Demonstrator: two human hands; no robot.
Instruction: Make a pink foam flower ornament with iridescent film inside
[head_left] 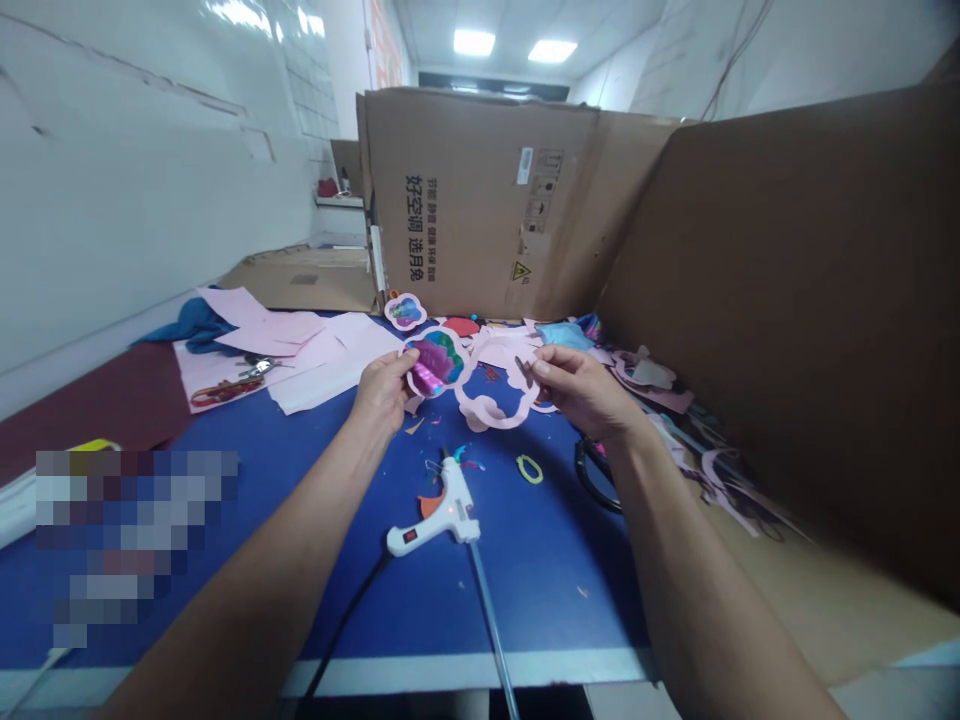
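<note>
My left hand (pixel 384 388) is closed on a pink flower-shaped cutout with a shiny multicoloured centre (pixel 436 362), held above the blue table (pixel 547 560). My right hand (pixel 581 388) pinches the edge of a pink paper frame with a scalloped outline and an open middle (pixel 496 400). The two pieces touch side by side between my hands. A white hot glue gun (pixel 442 512) lies on the table just below them, its black cord running toward me.
Pink paper sheets (pixel 300 350) and scissors (pixel 232 385) lie at the left. A finished flower piece (pixel 406 312) leans by a tall cardboard box (pixel 480 200). A cardboard wall (pixel 810 320) closes the right side, with paper scraps (pixel 675 400) along it. A yellow ring (pixel 529 468) lies near black scissors (pixel 596 475).
</note>
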